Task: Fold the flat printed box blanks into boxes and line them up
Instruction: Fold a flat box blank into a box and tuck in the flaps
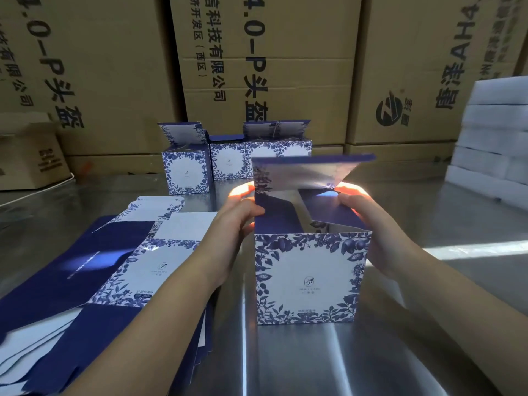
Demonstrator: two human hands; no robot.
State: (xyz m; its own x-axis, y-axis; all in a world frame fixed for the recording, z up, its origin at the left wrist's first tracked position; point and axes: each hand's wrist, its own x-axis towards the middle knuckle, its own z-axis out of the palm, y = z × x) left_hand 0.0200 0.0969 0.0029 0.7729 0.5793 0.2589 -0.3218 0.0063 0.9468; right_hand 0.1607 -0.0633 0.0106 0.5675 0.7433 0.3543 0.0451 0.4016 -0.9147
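Note:
A blue-and-white floral box (310, 278) stands upright on the steel table in front of me, its top flaps raised. My left hand (238, 221) grips its upper left edge, thumb on the dark blue side flap. My right hand (371, 221) holds the upper right edge, fingers curled over the right flap. The lid flap (305, 174) sticks up behind both hands. A stack of flat printed blanks (120, 270) lies to the left under my left forearm. Three folded boxes (188, 170) (228, 158) (291, 151) with open tops stand in a row at the back.
Large brown cartons (257, 61) form a wall behind the table. A small open carton (28, 155) sits at the back left. White foam blocks (497, 132) are stacked at the right. Bare steel table surface (457, 281) lies to the right of the box.

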